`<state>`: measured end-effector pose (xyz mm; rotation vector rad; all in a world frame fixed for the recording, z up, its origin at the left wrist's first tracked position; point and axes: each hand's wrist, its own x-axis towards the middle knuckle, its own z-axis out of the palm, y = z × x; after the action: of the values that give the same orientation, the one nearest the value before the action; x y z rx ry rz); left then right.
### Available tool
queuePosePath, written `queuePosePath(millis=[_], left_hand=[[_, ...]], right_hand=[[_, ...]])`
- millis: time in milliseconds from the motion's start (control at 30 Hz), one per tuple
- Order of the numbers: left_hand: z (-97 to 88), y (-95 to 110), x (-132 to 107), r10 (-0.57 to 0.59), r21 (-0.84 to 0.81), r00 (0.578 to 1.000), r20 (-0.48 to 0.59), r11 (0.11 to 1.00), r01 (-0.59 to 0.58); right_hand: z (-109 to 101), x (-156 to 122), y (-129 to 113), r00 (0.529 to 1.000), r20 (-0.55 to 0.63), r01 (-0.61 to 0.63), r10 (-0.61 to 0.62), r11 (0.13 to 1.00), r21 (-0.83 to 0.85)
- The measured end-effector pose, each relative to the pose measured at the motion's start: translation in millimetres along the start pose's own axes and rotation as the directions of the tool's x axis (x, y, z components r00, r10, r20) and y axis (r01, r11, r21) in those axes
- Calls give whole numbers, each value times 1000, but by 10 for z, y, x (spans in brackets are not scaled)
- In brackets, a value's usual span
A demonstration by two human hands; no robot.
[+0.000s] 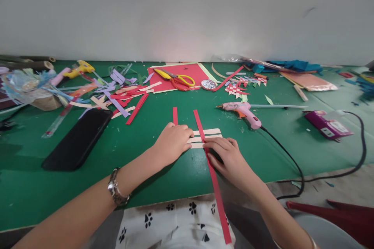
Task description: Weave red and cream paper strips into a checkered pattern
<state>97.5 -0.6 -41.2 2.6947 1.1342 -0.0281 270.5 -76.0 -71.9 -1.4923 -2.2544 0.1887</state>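
Note:
Several cream paper strips [207, 132] lie side by side on the green table in front of me. My left hand [173, 144], fingers curled together, presses down on their left part and on another red strip [175, 114] whose far end sticks out beyond the knuckles. A long red paper strip [215, 188] crosses the cream strips and hangs over the table's front edge. The fingers of my right hand [227, 157] are closed on this red strip, close to the right ends of the cream ones. Whether the strips interlace under my fingers is hidden.
A pink glue gun [242, 113] with a black cord lies to the right, near a purple box [329, 124]. A black phone [78, 140] lies left. Behind are scissors [175, 78] on red paper [193, 71], paper scraps [117, 105] and a yellow glue gun [79, 69].

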Motion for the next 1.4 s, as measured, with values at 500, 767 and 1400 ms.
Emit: queuePosePath(millis=[500, 767, 1400], left_hand=[[-4, 26, 52, 19, -12, 999, -29, 1000, -20], [40, 14, 38, 234, 264, 968, -86, 943, -204], [87, 126, -11, 147, 376, 973, -177, 924, -72]], right_hand=[[-11, -2, -6, 1000, 21, -3, 3, 1000, -2], [-14, -12, -3, 999, 38, -2, 3, 999, -39], [-24, -16, -9, 1000, 31, 1, 0, 998, -60]])
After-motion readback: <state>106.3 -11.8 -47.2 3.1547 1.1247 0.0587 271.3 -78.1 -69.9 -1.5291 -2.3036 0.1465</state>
